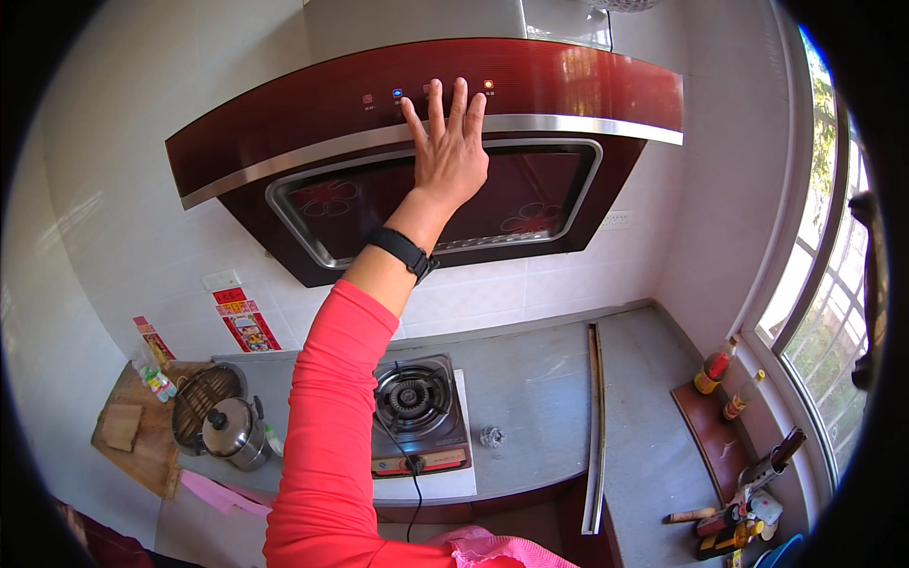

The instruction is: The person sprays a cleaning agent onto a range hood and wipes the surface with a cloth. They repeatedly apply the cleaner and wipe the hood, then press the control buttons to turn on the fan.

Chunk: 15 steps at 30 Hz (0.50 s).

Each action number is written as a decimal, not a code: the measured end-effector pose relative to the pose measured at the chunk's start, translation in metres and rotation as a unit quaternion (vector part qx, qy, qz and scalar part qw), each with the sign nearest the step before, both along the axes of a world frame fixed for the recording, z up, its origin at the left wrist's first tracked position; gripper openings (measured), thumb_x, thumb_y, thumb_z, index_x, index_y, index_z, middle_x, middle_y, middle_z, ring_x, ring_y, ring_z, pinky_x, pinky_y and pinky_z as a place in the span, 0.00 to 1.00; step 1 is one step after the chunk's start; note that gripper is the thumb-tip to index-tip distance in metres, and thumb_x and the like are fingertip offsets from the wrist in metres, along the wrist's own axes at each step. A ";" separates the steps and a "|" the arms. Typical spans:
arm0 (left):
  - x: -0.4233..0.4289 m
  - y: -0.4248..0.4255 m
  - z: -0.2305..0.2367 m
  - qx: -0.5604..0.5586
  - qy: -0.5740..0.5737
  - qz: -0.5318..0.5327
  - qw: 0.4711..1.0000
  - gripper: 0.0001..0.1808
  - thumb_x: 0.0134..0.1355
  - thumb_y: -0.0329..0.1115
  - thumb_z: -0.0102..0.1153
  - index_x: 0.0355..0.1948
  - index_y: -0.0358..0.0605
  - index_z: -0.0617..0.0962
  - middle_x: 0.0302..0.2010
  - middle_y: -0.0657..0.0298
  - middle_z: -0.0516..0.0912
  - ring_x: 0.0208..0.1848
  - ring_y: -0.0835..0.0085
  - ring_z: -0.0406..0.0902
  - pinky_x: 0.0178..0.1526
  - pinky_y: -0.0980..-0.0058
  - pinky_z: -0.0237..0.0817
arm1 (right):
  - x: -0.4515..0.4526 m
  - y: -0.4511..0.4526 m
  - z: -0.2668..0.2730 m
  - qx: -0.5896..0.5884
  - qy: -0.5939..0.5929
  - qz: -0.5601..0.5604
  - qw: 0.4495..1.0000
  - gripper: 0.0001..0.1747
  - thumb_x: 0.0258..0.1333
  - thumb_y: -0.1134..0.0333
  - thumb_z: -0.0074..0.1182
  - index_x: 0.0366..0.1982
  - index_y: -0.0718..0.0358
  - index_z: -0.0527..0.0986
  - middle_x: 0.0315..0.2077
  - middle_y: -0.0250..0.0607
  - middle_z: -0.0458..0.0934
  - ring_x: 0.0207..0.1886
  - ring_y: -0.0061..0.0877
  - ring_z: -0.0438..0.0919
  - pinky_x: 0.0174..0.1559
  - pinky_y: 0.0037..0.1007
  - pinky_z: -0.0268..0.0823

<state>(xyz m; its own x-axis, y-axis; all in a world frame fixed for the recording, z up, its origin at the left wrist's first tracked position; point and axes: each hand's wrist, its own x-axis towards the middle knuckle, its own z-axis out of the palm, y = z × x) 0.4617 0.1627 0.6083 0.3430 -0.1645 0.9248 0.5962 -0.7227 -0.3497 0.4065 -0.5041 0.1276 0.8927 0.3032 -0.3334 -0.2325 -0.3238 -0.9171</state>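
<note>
My left hand (452,160) is raised, palm toward a dark red range hood (568,82), with its fingers spread and nothing held. The fingertips reach the row of touch icons on the hood's front panel and hide part of it. Left of the fingers a blue icon (398,93) glows; to their right shines an orange one (488,84). A black band (399,248) circles the wrist below a red sleeve (334,397). Under the hood, a single-burner gas stove (412,401) stands on the grey counter (532,397). My right hand is out of view.
A lidded steel pot (231,433), steamer rack (202,405) and wooden board (142,426) lie left. Right of the stove are a steel scrubber (491,437) and a long metal strip (595,426). Sauce bottles (714,369) line the window side. Dark red clothing (106,543) shows lower left.
</note>
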 end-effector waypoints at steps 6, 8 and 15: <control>0.006 -0.001 0.002 -0.017 -0.004 0.024 1.000 0.38 0.54 0.32 0.57 0.67 0.43 0.61 0.72 0.50 0.58 0.76 0.43 0.42 0.68 0.29 0.25 | 0.005 -0.006 -0.005 -0.003 0.009 -0.008 1.000 0.20 0.68 0.53 0.38 0.25 0.56 0.70 0.25 0.30 0.70 0.27 0.18 0.65 0.27 0.22 0.56; 0.005 -0.003 0.001 -0.011 -0.007 0.018 1.000 0.36 0.55 0.32 0.56 0.66 0.44 0.63 0.71 0.50 0.59 0.76 0.44 0.43 0.68 0.29 0.26 | 0.007 -0.008 -0.007 -0.003 0.010 -0.009 1.000 0.20 0.68 0.53 0.38 0.26 0.57 0.70 0.25 0.30 0.71 0.27 0.18 0.65 0.27 0.22 0.56; 0.003 -0.011 -0.010 -0.023 0.025 -0.006 0.999 0.34 0.55 0.31 0.54 0.66 0.44 0.67 0.72 0.49 0.58 0.76 0.45 0.41 0.69 0.29 0.21 | 0.018 -0.024 -0.030 0.001 0.021 -0.009 1.000 0.21 0.67 0.50 0.40 0.28 0.57 0.72 0.27 0.30 0.72 0.28 0.18 0.67 0.26 0.21 0.56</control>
